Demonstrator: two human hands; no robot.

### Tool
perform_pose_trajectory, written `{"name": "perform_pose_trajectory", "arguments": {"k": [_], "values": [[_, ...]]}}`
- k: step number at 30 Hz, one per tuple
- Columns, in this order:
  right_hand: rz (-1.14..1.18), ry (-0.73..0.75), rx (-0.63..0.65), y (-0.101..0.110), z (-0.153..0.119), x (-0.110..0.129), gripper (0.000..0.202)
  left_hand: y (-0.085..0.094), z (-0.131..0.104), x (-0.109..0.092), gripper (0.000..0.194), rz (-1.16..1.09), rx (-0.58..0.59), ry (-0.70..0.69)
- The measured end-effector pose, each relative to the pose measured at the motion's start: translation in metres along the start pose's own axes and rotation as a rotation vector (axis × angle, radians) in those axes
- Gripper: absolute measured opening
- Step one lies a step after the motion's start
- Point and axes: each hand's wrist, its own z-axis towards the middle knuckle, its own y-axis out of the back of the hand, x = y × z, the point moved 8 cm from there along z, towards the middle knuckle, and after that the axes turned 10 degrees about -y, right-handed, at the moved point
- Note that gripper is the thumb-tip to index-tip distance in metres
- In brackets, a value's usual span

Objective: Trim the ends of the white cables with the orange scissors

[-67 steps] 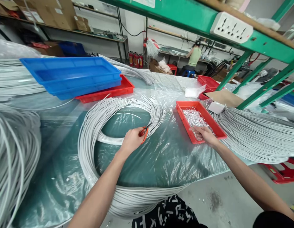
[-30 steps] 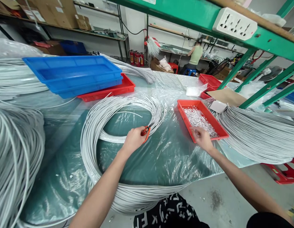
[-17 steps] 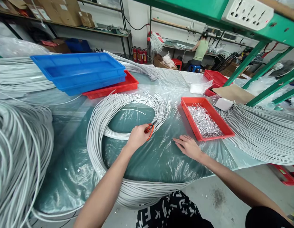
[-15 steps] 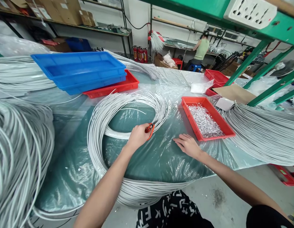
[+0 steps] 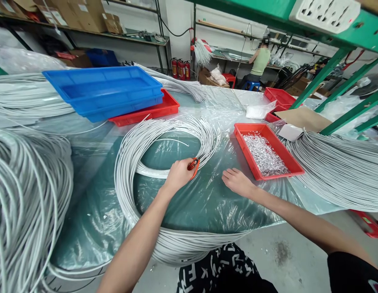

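My left hand [image 5: 180,176] is closed around a pair of small orange-handled pliers [image 5: 194,164]. Their dark jaws point away from me at the inner right edge of a coil of grey-white cable [image 5: 125,179]. Further right, my right hand [image 5: 237,182] rests low over the plastic-covered table [image 5: 191,207], left of the near red tray. Its fingers are curled in together, and whatever may be under the fingertips is hidden. Loose cable ends fan out at the top of the coil, and one single end [image 5: 173,141] lies across its middle.
A red tray [image 5: 294,167] holds many small shiny metal pieces. More cable bundles lie at the left [image 5: 27,203] and right [image 5: 338,171]. Blue trays [image 5: 106,87] rest on a red one behind the coil. Green frame legs [image 5: 320,77] stand at right. A co-worker [image 5: 261,61] sits far back.
My right hand's fingers, stretched out before, have curled in, and the hand has shifted slightly left and up. My left hand keeps its grip on the pliers at the same spot.
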Motion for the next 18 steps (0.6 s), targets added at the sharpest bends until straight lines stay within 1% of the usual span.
{"name": "perform_pose_trajectory", "arguments": {"k": [3,6,8,10,12,14,16,18], "values": [[0.082,-0.039,0.029,-0.001,0.003,-0.001,0.018,0.001,0.0,-0.002,0.019,0.003,-0.004,-0.015],[0.132,-0.084,0.021,0.001,0.005,-0.004,0.015,0.001,0.0,-0.001,0.019,0.005,-0.006,-0.018],[0.177,-0.127,0.006,0.005,0.004,-0.011,0.014,0.0,0.0,0.001,0.02,0.007,-0.004,-0.011],[0.236,-0.185,-0.021,0.011,0.0,-0.026,0.012,0.0,0.0,0.002,0.021,0.01,-0.003,-0.01],[0.304,-0.265,-0.062,0.02,-0.009,-0.051,0.009,-0.001,0.0,0.003,0.021,0.012,-0.001,-0.016],[0.373,-0.374,-0.108,0.026,-0.022,-0.086,0.009,-0.001,0.0,0.003,0.021,0.012,0.003,-0.012],[0.439,-0.492,-0.145,0.027,-0.038,-0.126,0.01,-0.002,0.001,0.003,0.02,0.014,0.01,-0.006],[0.501,-0.607,-0.166,0.02,-0.053,-0.164,0.011,-0.003,0.001,0.003,0.019,0.015,0.017,-0.002]]}}
